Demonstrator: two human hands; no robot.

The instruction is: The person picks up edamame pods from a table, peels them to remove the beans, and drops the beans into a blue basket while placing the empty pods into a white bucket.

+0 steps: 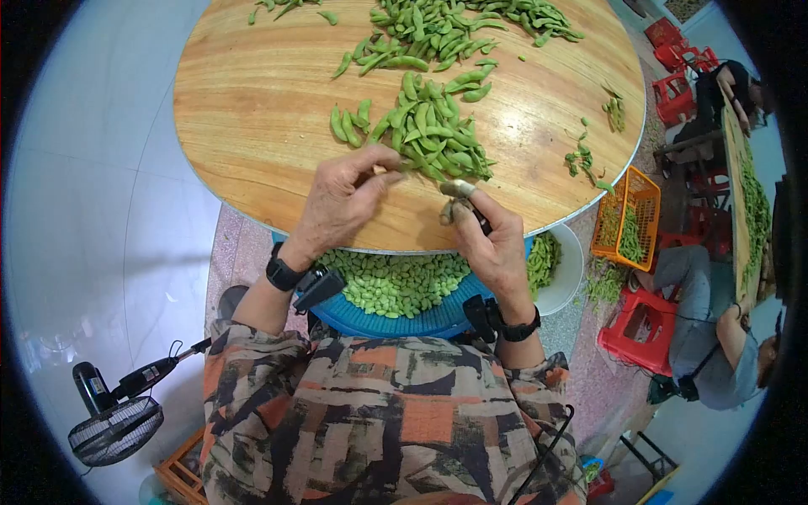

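Note:
My left hand (pixel 347 202) is closed in a pinch at the near edge of a pile of green soybean pods (pixel 433 126). What lies between its fingertips is too small to make out. Opposite it, my right hand (pixel 491 236) is curled, with worn coverings on the thumb and a fingertip. A small dark object (pixel 481 220) shows inside its grip, mostly hidden by the fingers. Both hands are above the front part of a round wooden table (pixel 252 126). Below the table edge, a blue basket (pixel 379 325) holds many shelled green beans (pixel 396 286).
More pods (pixel 421 29) lie farther back, with scraps (pixel 581 157) at right. Right of the basket stands a white bucket (pixel 571 286) containing pods. Beyond it are an orange crate (pixel 644 198), a red stool (pixel 627 332) and people at another table. A fan (pixel 115 429) stands lower left.

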